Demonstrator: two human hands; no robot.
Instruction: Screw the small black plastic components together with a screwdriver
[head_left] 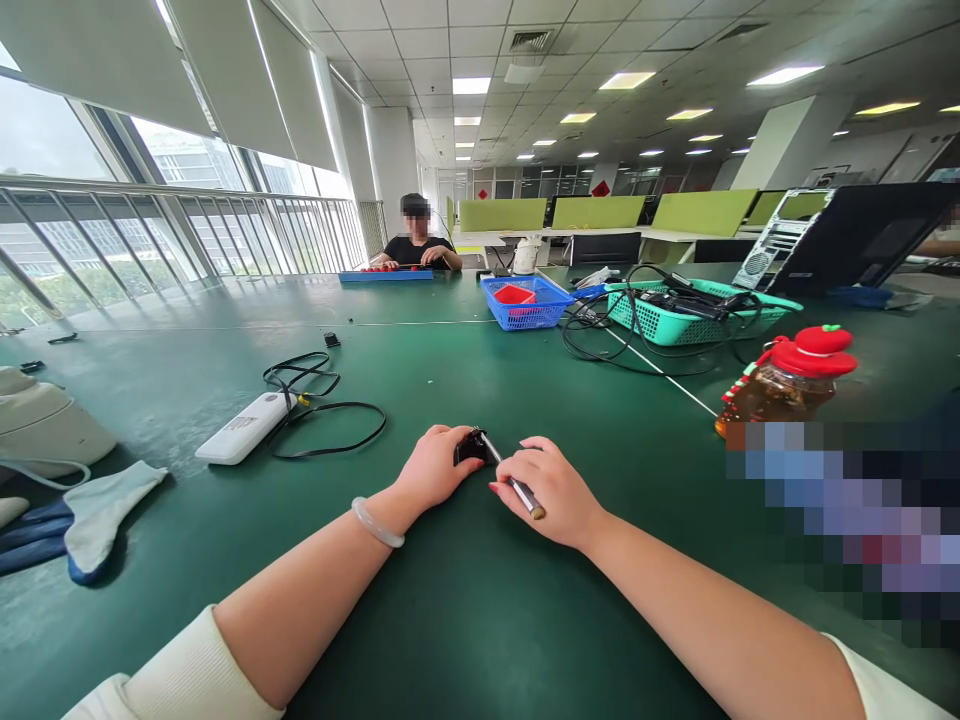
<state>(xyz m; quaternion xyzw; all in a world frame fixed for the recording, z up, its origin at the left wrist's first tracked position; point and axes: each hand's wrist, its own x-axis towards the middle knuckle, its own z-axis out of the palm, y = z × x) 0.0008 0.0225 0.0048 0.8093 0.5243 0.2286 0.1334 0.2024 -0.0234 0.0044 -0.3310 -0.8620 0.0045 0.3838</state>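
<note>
My left hand [436,468], with a pale bangle on its wrist, is closed around a small black part [470,449] just above the green table [480,620]. What kind of part it is cannot be made out. In my right hand [553,492] is a slim silver pen-shaped tool [525,495] with a brownish back end. The tool slants up and left, its tip at the right edge of the black part; whether it touches is too small to tell. Both hands are close together near the middle of the view.
At left lie a white power bank [244,430], a looped black cable [352,405] and a work glove [105,515]. Farther off are a blue basket [529,318], a green basket [664,328] with cables, and a red-lidded jar [795,385]. Another person [412,245] sits across the table.
</note>
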